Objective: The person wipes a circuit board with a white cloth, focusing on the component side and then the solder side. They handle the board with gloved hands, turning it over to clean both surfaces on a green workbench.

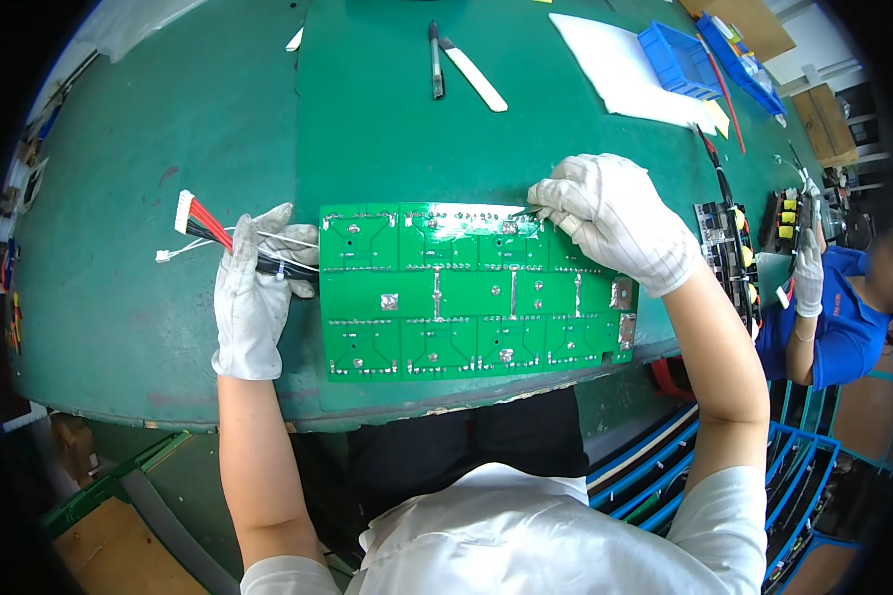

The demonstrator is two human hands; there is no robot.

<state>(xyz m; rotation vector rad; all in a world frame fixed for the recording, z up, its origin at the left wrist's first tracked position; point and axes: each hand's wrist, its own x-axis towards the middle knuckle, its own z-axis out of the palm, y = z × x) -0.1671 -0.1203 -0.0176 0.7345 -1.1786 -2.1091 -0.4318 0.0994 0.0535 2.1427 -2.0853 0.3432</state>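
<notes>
The green board point(471, 302) seems stiff but fragile, best held by edges, while left fingers point(273, 218) clamp cables point(208, 222) at nine o'clock, right fingers point(556, 193) a thin dark item point(525, 211) at one.

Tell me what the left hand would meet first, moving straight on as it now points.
Probably the small white object far across the green tabletop, though the left hand may pass above or beside it; depth is unclear.

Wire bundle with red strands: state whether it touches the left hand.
Touching: the head view shows the left hand gripping the wire bundle, which passes through it.
</notes>
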